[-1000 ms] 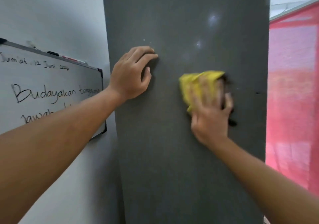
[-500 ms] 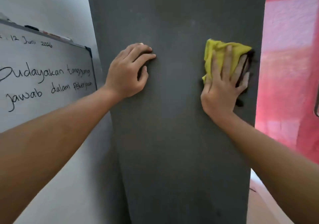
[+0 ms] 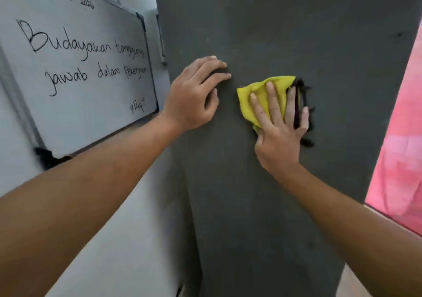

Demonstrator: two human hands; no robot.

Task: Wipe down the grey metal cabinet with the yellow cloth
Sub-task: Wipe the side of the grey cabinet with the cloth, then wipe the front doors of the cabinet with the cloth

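Observation:
The tall grey metal cabinet [image 3: 262,205] fills the middle of the view, its flat side facing me. My right hand [image 3: 279,127] presses the folded yellow cloth [image 3: 260,93] flat against the panel, fingers spread over it; a dark edge of the cloth shows under my outer fingers. My left hand [image 3: 194,95] rests on the panel just left of the cloth, fingers apart and holding nothing, its fingertips a short gap from the cloth.
A whiteboard [image 3: 75,68] with black handwriting hangs on the white wall [image 3: 127,239] to the left, close to the cabinet's left edge. A pink-red fabric sheet [image 3: 402,136] hangs to the right of the cabinet.
My right hand has slid the cloth leftwards from the cabinet's right edge towards the left hand. The left hand stays planted on the panel. The view has shifted.

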